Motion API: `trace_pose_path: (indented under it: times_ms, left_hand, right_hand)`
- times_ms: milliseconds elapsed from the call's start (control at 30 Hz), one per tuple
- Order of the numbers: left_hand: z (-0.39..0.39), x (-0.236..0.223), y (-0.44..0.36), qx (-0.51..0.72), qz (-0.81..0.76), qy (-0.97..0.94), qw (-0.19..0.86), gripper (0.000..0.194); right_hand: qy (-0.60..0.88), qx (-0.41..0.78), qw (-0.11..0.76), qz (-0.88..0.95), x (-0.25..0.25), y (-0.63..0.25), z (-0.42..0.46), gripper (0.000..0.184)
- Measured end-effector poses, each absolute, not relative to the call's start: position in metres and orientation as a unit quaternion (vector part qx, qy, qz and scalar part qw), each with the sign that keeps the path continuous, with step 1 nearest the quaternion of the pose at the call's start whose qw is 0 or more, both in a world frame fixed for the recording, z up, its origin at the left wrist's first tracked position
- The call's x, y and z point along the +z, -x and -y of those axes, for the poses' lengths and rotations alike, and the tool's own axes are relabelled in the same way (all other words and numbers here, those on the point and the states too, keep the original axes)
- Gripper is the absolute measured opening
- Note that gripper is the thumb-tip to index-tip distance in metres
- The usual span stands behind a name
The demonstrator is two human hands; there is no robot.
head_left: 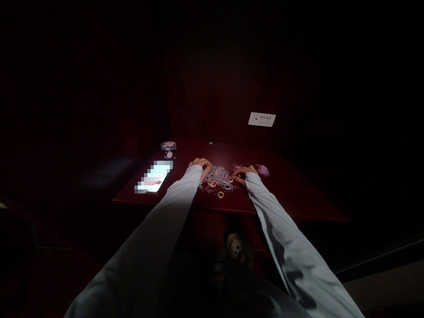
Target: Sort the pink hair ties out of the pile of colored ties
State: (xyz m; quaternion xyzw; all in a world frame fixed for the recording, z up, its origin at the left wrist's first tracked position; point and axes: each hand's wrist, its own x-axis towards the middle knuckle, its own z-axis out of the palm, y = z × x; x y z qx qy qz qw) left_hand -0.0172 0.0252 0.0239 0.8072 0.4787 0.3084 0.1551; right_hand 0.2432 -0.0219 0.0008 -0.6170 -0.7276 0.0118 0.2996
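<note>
A loose pile of small coloured hair ties [218, 176], in yellow, pink, lilac and grey-blue, lies on the dark red table between my hands. My left hand [200, 164] rests at the pile's left edge, fingers bent together; whatever they hold, if anything, is hidden. At the right edge, my right hand [245, 172] has thumb and fingertips closed in a pinch, too small to make out what is between them. One yellow hair tie [221, 194] lies apart at the front of the pile. A separate purple bunch of hair ties [263, 170] sits just right of my right hand.
A lit phone [155, 177], its screen blurred, lies at the table's left. Behind it stands a clear lidded jar [168, 149]. A small green ring [210, 143] lies near the back. A white wall socket [262, 119] is above the table [291, 194]. The surroundings are very dark.
</note>
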Motion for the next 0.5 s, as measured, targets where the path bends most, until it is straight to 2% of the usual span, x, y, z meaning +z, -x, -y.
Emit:
trace_pose_path:
  times_ms: [333,500]
  left_hand:
    - [-0.0259,0.0225,0.0167,0.309,-0.484,-0.804,0.154,0.024]
    - [-0.025,0.0226,0.0176,0.307,-0.483,-0.807,0.147,0.023]
  right_hand:
    - [0.609,0.001,0.348,0.713,0.005,-0.2431,0.0233,0.019]
    - [0.62,-0.014,0.371,0.691,0.0085,-0.2496,0.0225,0.031]
